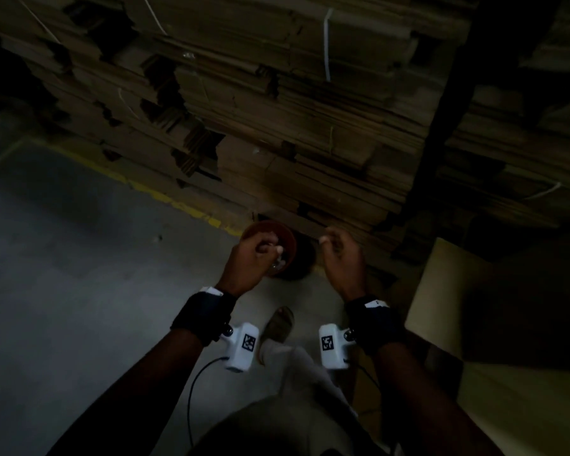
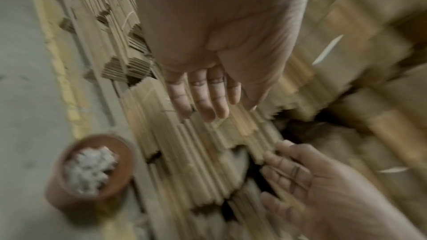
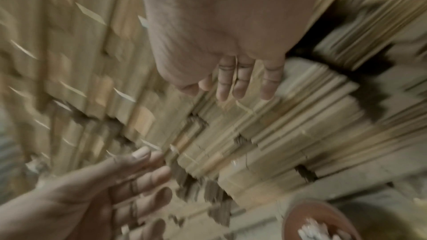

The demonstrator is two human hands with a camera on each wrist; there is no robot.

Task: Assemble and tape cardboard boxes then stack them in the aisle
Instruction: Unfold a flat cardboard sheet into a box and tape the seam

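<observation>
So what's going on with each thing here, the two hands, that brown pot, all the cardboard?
Left hand: empty, fingers loosely extended, held in the air.
Right hand: empty, fingers relaxed, touching nothing.
Brown pot: upright on the floor, holding crumpled whitish scraps.
Flattened cardboard stacks: folded flat, piled high, some bundled with white straps.
Pale box: standing at the right; dim, so its flaps cannot be judged.

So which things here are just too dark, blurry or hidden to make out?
- White bits in the round brown bowl: both wrist views blur them; the left hand covers them in the head view.
- Pale cardboard box: cut by the head view's right edge, its inside dark.
- Tape: none visible.
</observation>
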